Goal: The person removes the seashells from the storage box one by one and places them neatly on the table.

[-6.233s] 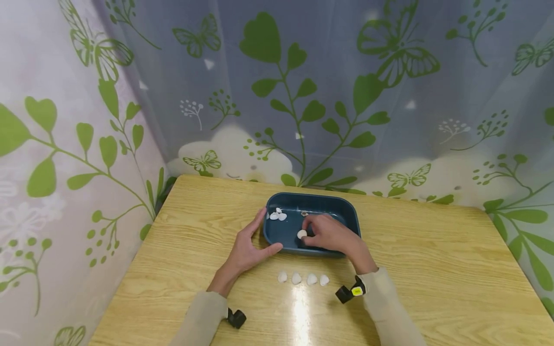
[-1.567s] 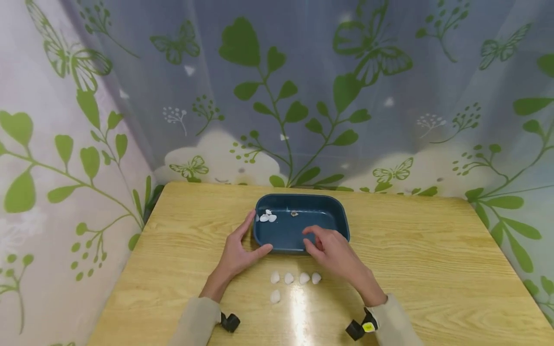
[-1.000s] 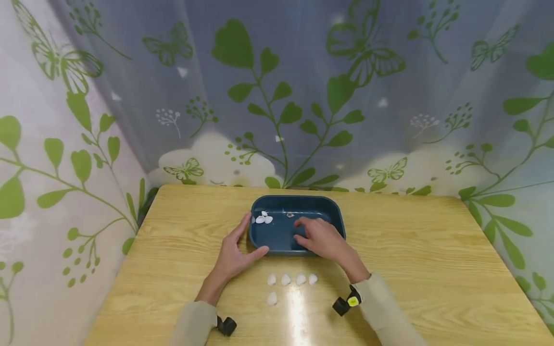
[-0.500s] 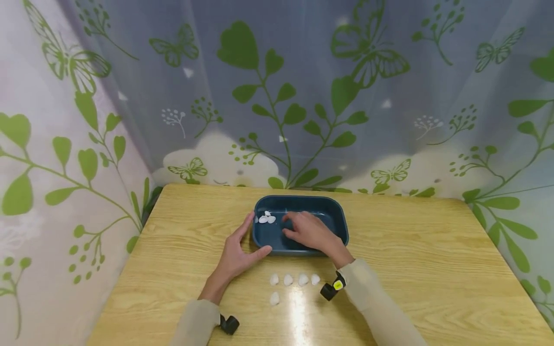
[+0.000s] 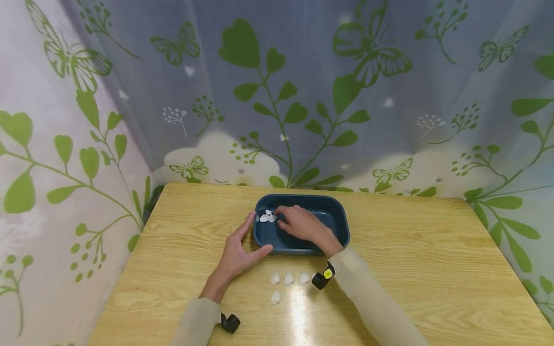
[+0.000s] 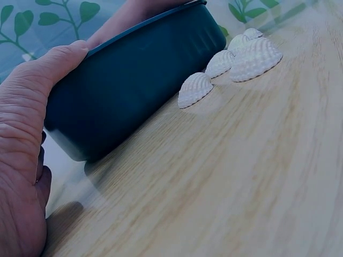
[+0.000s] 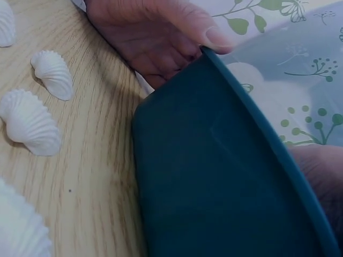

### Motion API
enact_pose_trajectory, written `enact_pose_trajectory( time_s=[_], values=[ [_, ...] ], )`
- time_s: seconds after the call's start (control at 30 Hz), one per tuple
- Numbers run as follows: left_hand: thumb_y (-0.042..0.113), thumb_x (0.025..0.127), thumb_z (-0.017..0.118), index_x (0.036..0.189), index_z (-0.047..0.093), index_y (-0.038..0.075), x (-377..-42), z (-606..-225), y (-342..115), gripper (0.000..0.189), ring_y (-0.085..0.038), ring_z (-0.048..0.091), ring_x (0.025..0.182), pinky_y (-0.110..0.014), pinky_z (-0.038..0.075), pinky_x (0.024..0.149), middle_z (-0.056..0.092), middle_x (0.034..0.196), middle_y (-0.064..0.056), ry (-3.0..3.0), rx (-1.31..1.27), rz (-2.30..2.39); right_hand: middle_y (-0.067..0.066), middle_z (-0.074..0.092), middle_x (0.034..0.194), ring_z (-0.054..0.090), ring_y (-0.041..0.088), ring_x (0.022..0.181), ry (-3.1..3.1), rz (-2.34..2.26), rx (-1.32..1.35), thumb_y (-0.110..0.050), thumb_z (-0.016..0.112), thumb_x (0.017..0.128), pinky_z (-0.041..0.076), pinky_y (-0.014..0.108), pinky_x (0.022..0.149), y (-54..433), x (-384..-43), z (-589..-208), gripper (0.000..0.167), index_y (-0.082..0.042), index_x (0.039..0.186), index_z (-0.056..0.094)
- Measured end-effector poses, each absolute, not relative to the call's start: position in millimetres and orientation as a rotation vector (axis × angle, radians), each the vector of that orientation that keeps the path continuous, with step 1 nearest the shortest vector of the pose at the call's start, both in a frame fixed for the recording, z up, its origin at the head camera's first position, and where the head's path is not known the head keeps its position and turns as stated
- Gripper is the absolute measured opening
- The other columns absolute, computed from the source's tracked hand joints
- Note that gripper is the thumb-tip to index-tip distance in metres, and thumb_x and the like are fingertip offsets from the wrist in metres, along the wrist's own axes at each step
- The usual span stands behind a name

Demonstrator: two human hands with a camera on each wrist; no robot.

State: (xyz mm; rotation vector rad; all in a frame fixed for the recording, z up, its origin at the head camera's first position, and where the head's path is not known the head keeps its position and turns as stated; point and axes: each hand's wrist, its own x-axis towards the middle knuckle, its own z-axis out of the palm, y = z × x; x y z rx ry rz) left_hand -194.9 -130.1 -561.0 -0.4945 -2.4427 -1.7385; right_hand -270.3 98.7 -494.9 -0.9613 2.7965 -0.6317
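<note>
My left hand (image 5: pixel 235 252) holds the left end of a dark blue plastic tub (image 5: pixel 298 250), thumb on its front rim and fingers along its side. Inside the tub, my right hand (image 5: pixel 300 223) reaches left with bent fingers, beside a small cluster of white seashells (image 5: pixel 265 218). Whether its fingertips touch them I cannot tell; no shell shows between them. On the table in front stand several ribbed white seashells (image 5: pixel 289 278) in a row, with one more shell (image 5: pixel 276 297) below the row's left end. The left wrist view shows their ribbed shells (image 6: pixel 195 90) close to the tub.
The wooden table (image 5: pixel 415 259) extends on both sides of the tub. Behind and to the left hangs a printed curtain (image 5: pixel 303 96). Black wrist cameras (image 5: pixel 231 323) are strapped to both wrists; the right one covers the right end of the shell row.
A shell pinched in my right hand earlier is gone from it, and one shell has appeared below the row. Lately my right hand has moved left inside the tub, covering a brownish shell.
</note>
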Motion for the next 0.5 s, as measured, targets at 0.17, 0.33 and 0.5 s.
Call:
enact_pose_trajectory(
  time_s=[0.17,0.33,0.5],
  values=[
    [0.038,0.086,0.087,0.166,0.032,0.025,-194,-559,-130,0.097,-0.022,0.032,0.154,-0.052,0.032,0.124,0.034,0.168,0.001,-2.462,-0.489,-1.727,0.0,0.065,0.078,0.045,0.008,0.055,2.786,-0.603,-0.987,-0.015,0.065,0.104,0.038,0.024,0.054,96,-273,-497,0.033,-0.007,0.136,0.067],
    [0.038,0.086,0.087,0.166,0.032,0.025,-194,-556,-130,0.098,-0.022,0.032,0.154,-0.052,0.032,0.124,0.034,0.168,0.002,-2.462,-0.486,-1.727,0.003,0.068,0.088,0.043,0.01,0.053,2.777,-0.575,-1.014,-0.012,0.063,0.104,0.035,0.025,0.052,91,-276,-495,0.034,-0.007,0.138,0.067],
    [0.038,0.086,0.087,0.166,0.033,0.024,-193,-557,-131,0.097,-0.022,0.032,0.155,-0.052,0.031,0.124,0.034,0.168,0.002,-2.462,-0.486,-1.726,0.002,0.07,0.092,0.044,0.011,0.056,2.774,-0.53,-0.989,-0.011,0.063,0.103,0.031,0.025,0.049,88,-278,-493,0.031,-0.01,0.134,0.069]
  ],
)
